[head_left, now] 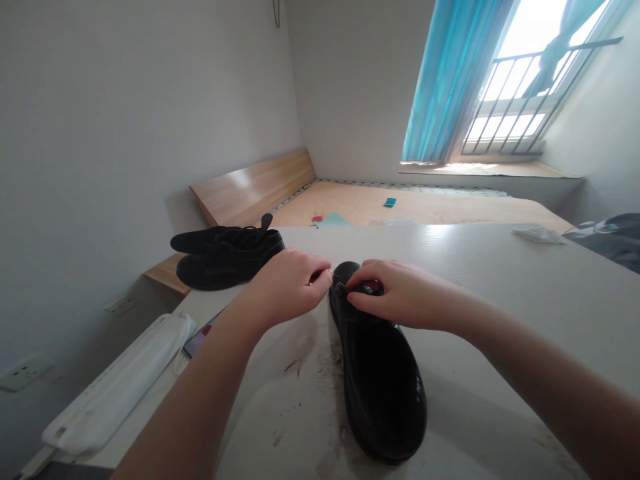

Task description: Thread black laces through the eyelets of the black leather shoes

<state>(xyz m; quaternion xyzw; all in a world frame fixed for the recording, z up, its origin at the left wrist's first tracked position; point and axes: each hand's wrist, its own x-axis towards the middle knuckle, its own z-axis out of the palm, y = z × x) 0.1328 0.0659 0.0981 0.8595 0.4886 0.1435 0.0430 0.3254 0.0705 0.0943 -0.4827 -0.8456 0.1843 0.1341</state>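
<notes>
Head view: a small room is being looked down into, with a teal curtain (pixel 450 87) hanging at a barred window (pixel 520 100) beyond a white table (pixel 475 280). Behind the table, a wooden bed platform (pixel 400 207) is being shown, and along the table's left edge a white fabric pouch (pixel 115 387) is lying. At the table's far left corner, a pair of black suede shoes (pixel 225 259) is being left untouched. Near the table's middle, a glossy black leather shoe (pixel 385 393) is being handled at its far end, where a small red patch (pixel 373 287) is showing; how much has been done to it and how much is left cannot be told. The shoe is lying between the hands, touching both. The right hand (pixel 400 293) is being closed over that far end, gripping it. The left hand (pixel 285 287) is being held curled against the same end; whether anything is being pinched there cannot be told.
</notes>
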